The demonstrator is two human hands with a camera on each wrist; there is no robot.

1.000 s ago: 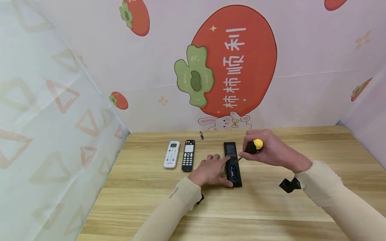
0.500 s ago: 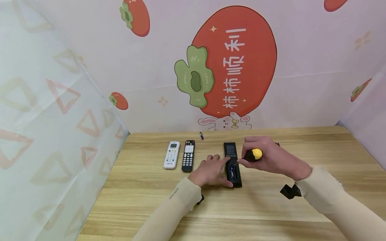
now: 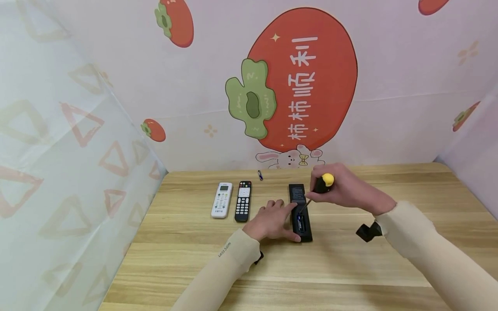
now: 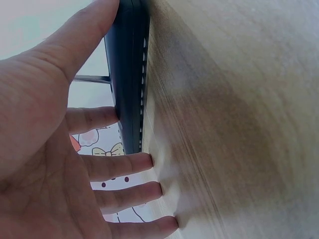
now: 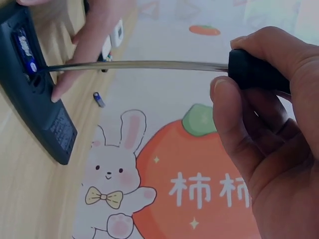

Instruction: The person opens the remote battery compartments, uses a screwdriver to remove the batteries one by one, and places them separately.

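Observation:
A black remote control (image 3: 297, 193) lies face down on the table, its battery compartment uncovered. Inside sits a blue battery (image 5: 26, 50). My left hand (image 3: 272, 219) steadies the remote from its left side; thumb and index finger press on it, while the other fingers touch the table (image 4: 224, 164). Between the thumb and fingers of my right hand (image 3: 344, 188) is a screwdriver (image 5: 149, 64) with a black and yellow handle. Its tip is at the end of the battery, by the compartment's edge; exact contact cannot be made out.
A white remote (image 3: 221, 200) and a second black remote (image 3: 243, 201) lie side by side, face up, to the left. Near the wall, a loose blue battery (image 3: 260, 175) rests on the table. Printed cloth (image 3: 194, 142) hangs behind the table's back edge.
My right hand first dips, tilting the screwdriver lower, then rises so the shaft stands steeper. The tip stays near the battery's end. My left hand and the remote hold still.

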